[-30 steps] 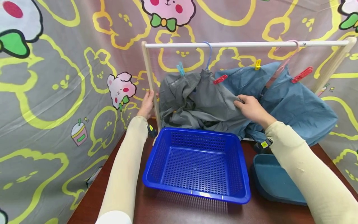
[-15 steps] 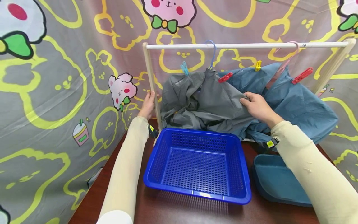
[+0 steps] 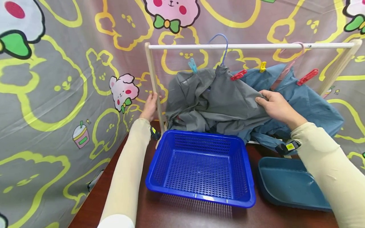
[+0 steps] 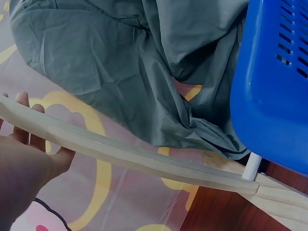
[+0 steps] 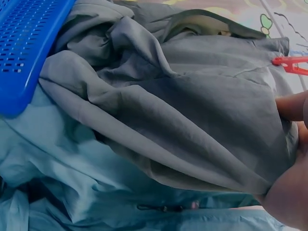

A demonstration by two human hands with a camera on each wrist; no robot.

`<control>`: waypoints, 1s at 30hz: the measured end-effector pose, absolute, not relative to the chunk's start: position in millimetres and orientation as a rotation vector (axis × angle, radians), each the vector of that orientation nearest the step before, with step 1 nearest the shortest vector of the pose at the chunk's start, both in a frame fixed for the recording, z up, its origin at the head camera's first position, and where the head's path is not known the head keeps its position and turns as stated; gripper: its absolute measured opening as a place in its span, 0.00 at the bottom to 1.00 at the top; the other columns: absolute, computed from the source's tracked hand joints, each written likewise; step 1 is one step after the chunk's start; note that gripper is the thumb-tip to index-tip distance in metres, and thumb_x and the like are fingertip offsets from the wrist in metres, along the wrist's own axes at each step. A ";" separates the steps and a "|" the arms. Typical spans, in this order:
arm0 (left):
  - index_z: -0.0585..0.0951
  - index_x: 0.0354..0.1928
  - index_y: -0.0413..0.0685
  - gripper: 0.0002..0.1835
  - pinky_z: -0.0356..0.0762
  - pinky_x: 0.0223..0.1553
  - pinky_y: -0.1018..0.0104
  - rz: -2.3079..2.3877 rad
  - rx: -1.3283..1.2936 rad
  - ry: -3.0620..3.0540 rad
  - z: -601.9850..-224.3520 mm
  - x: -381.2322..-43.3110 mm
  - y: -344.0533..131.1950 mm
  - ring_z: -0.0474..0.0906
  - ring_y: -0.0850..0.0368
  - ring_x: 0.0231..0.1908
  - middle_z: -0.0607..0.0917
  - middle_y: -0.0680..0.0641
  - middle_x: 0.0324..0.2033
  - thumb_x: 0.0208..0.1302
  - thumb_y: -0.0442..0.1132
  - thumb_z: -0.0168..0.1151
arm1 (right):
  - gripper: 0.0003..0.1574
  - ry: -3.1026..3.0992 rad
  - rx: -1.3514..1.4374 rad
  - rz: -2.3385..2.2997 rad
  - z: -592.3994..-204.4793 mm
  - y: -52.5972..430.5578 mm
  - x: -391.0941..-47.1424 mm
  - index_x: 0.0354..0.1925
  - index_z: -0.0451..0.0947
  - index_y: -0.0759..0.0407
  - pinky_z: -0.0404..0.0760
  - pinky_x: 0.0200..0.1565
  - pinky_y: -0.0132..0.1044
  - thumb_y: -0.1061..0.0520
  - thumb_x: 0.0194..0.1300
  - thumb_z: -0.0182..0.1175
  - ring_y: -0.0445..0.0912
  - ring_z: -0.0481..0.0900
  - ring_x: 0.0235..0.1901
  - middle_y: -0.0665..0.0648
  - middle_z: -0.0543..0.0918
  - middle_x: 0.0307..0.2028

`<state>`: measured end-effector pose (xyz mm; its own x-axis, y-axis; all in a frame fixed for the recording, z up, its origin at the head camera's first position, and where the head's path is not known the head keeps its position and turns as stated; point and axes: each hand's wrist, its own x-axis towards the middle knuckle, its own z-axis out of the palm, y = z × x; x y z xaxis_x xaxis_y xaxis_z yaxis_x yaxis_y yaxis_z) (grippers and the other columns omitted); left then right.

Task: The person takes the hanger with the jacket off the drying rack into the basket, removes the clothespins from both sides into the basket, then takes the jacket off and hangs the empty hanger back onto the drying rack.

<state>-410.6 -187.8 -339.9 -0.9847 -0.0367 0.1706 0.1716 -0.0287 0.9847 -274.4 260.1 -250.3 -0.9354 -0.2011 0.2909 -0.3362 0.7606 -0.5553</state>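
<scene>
My left hand grips the wooden side post of a small clothes rack, fingers behind it in the left wrist view. My right hand pinches the right edge of a grey garment, thumb on its front. That garment hangs from a blue hanger, whose hook arches above the white rail. A light-blue clothespin and a red clothespin clip its top edge. Partly behind it hangs a blue garment on a pink hanger.
A blue perforated basket stands on the brown table before the rack. To its right lies a teal tray, partly covered by my right sleeve. A yellow clothespin and another red clothespin sit on the blue garment. Patterned cloth hangs around.
My right hand has drawn the grey garment to the right, and its blue hanger has slid right along the rail, the hook now higher. My left hand has stayed on the post.
</scene>
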 end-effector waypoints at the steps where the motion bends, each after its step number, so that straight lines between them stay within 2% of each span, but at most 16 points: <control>1: 0.63 0.63 0.42 0.25 0.58 0.56 0.53 -2.152 -0.145 -2.082 -340.0 -410.7 -187.8 0.61 0.42 0.63 0.70 0.35 0.61 0.75 0.51 0.37 | 0.22 -2.749 0.430 0.919 -249.6 261.7 -273.1 0.45 0.71 0.62 0.61 0.26 0.40 0.45 0.74 0.43 0.49 0.64 0.22 0.60 0.67 0.24; 4: 0.62 0.64 0.43 0.25 0.58 0.57 0.52 -2.154 -0.139 -2.085 -339.8 -410.6 -188.0 0.61 0.43 0.63 0.70 0.35 0.61 0.75 0.51 0.37 | 0.22 -2.763 0.450 0.908 -249.3 266.4 -270.2 0.47 0.72 0.62 0.62 0.26 0.40 0.45 0.74 0.44 0.48 0.65 0.25 0.59 0.70 0.28; 15: 0.61 0.68 0.47 0.26 0.58 0.59 0.50 -2.125 -0.121 -2.115 -338.4 -411.4 -188.5 0.63 0.48 0.61 0.70 0.39 0.61 0.75 0.52 0.37 | 0.17 -2.785 0.486 0.854 -247.9 286.8 -258.5 0.47 0.74 0.61 0.65 0.29 0.37 0.50 0.74 0.47 0.45 0.69 0.31 0.60 0.74 0.36; 25: 0.60 0.68 0.46 0.27 0.57 0.61 0.49 -2.137 -0.122 -2.119 -340.9 -412.3 -188.9 0.62 0.48 0.63 0.69 0.38 0.62 0.75 0.52 0.37 | 0.15 -2.799 0.505 0.794 -244.7 298.1 -245.8 0.47 0.74 0.62 0.69 0.28 0.36 0.52 0.73 0.50 0.44 0.71 0.29 0.60 0.76 0.35; 30: 0.58 0.70 0.48 0.28 0.56 0.60 0.50 -2.151 -0.139 -2.107 -339.7 -413.0 -188.7 0.61 0.47 0.63 0.68 0.37 0.63 0.74 0.53 0.36 | 0.11 -2.800 0.609 0.770 -248.7 300.3 -239.8 0.46 0.75 0.61 0.69 0.26 0.35 0.57 0.73 0.50 0.43 0.72 0.26 0.58 0.76 0.31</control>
<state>-413.0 -188.7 -339.7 -0.9877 -0.0267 0.1543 0.1549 -0.0185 0.9878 -239.8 300.3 -248.7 -0.9013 -0.3393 0.2694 -0.4293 0.7829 -0.4502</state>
